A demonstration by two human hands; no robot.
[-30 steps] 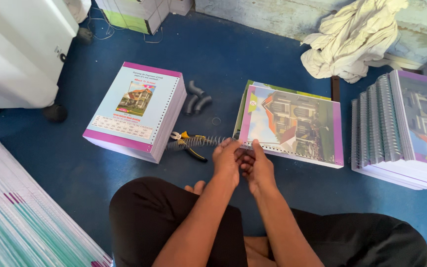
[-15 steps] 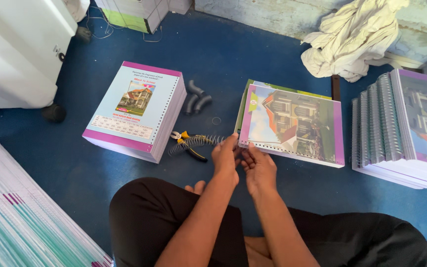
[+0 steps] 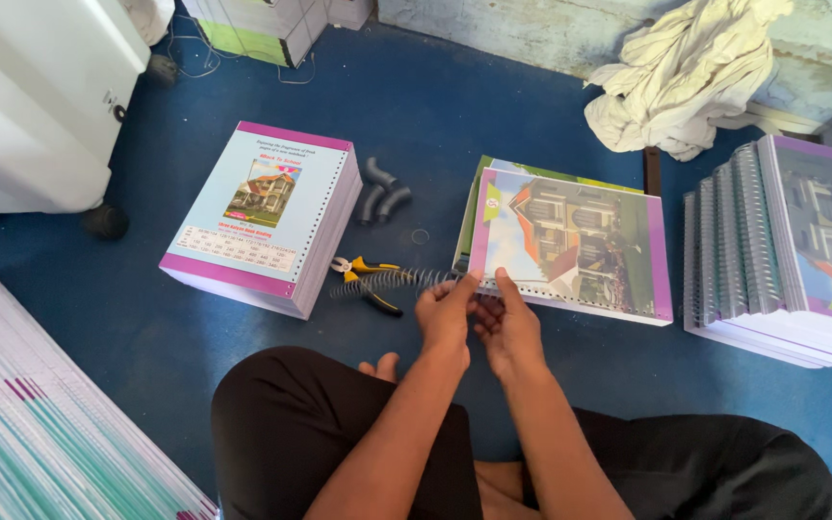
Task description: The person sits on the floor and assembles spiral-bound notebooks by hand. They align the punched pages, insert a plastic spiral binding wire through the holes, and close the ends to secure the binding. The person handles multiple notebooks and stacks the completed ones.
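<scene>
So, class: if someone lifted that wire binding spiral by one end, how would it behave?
The spiral is thin, open coil, so probably light and springy, sagging along its length. Being round, it may roll on the blue floor. Its loops could snag the pliers beside it.

Bare forearms, no sleeves — black trousers (image 3: 339, 433) over both legs — bare toes.

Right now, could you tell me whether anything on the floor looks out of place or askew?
Mostly tidy. The cream cloth lies crumpled against the wall, and the yellow-handled pliers lie loose on the blue floor under the wire coil near both hands.
</scene>
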